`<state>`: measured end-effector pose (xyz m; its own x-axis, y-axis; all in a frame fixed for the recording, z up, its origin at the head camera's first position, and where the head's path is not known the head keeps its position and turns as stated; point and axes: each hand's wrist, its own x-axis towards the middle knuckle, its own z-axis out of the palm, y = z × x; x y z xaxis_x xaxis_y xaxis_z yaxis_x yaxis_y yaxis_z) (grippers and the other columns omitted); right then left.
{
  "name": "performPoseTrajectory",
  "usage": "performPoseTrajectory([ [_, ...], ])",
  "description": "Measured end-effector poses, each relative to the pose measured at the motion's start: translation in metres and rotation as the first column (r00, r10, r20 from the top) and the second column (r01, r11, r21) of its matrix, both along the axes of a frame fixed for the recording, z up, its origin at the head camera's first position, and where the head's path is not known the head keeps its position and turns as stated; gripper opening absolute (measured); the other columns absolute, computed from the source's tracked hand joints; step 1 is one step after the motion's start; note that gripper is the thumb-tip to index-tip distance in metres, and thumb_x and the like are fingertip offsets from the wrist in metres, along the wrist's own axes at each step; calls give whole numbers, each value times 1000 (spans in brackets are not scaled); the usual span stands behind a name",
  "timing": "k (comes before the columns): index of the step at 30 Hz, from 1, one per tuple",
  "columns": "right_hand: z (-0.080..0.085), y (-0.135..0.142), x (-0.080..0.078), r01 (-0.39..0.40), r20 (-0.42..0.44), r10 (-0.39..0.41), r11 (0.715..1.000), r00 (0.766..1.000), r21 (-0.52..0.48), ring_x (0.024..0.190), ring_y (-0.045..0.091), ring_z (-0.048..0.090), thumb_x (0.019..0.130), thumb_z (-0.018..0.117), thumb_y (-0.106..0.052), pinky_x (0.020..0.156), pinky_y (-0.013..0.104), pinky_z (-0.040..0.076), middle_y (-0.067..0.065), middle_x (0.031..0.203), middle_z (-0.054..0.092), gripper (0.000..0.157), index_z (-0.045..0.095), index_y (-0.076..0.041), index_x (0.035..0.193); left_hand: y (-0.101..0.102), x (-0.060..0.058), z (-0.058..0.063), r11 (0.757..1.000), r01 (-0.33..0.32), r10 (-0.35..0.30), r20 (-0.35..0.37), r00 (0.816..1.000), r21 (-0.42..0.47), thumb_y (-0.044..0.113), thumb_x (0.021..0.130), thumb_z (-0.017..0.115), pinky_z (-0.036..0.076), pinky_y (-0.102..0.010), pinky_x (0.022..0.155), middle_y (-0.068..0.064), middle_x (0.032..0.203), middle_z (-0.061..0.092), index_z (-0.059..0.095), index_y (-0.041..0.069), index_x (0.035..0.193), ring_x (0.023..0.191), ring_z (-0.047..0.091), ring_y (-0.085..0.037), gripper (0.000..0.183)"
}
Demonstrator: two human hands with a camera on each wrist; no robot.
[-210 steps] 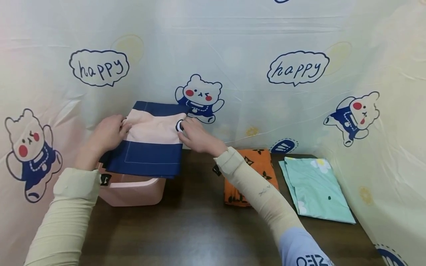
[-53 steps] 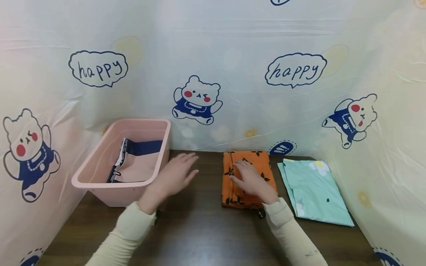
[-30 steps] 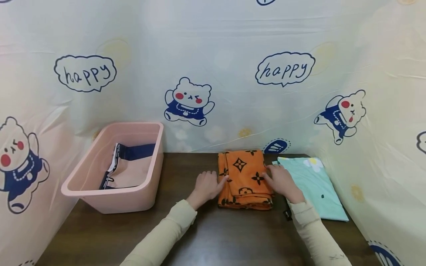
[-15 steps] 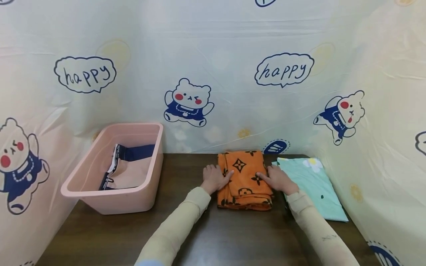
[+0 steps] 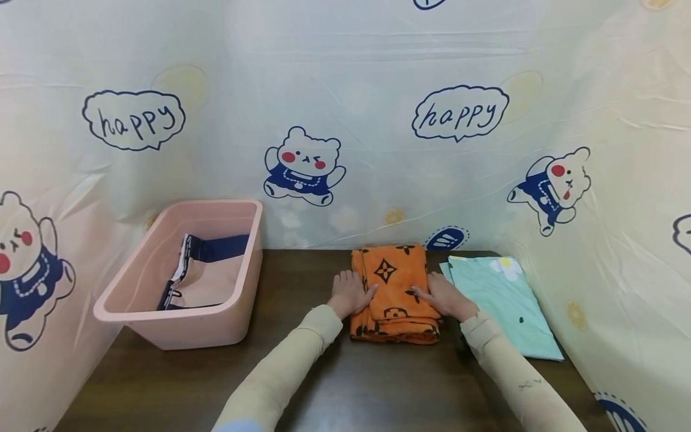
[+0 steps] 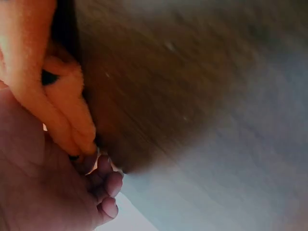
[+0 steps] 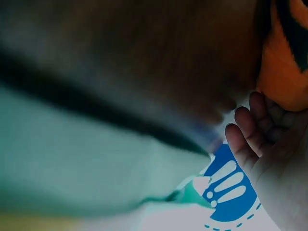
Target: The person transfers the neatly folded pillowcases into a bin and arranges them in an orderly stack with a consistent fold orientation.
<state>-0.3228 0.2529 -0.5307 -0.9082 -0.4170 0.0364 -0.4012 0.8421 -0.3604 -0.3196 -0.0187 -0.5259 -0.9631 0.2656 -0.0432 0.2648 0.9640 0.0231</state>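
Observation:
A folded orange fuzzy cloth (image 5: 398,282) with a dark flower print lies on the dark table, in the right half of the head view. My left hand (image 5: 348,293) grips its left side, thumb on top. In the left wrist view the fingers (image 6: 113,184) curl in at the cloth's lower edge. From the other side my right hand (image 5: 447,295) holds the cloth, its thumb over the top layer. The right wrist view has the right fingers (image 7: 246,126) bent in beside the orange fabric.
A pink plastic bin (image 5: 200,329) stands at the left with a folded pink and navy cloth (image 5: 218,279) inside. Close to the right hand lies a folded mint cloth (image 5: 504,309) with daisies. A printed curtain (image 5: 378,90) surrounds the table (image 5: 356,390) at back and sides.
The pink and navy cloth, earlier held over the bin by both hands, now lies in it. Both hands have moved right to the orange cloth and closed on its sides.

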Motion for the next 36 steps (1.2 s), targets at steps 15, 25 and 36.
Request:
performPoseTrajectory([
  [15,12,-7,11,146,-44,-140,969,989,198,60,20,48,84,28,-74,60,39,44,9,78,55,70,54,-14,60,1,12,23,999,31,-32,40,999,29,59,95,21,44,-43,77,-11,65,56,54,11,53,77,57,-31,71],
  [25,2,-14,14,113,13,-116,982,993,153,95,32,50,87,23,-73,83,48,42,19,110,52,79,63,-4,92,1,20,15,999,-38,38,17,999,30,73,86,19,36,-37,70,-15,86,49,55,1,104,78,46,-29,83],
  [36,6,-21,18,50,5,-52,975,999,218,82,27,48,98,31,-49,77,43,39,10,87,54,54,52,-12,66,0,21,5,999,35,-35,6,999,-3,65,92,19,41,-38,76,-16,98,55,55,3,110,87,53,-30,75],
])
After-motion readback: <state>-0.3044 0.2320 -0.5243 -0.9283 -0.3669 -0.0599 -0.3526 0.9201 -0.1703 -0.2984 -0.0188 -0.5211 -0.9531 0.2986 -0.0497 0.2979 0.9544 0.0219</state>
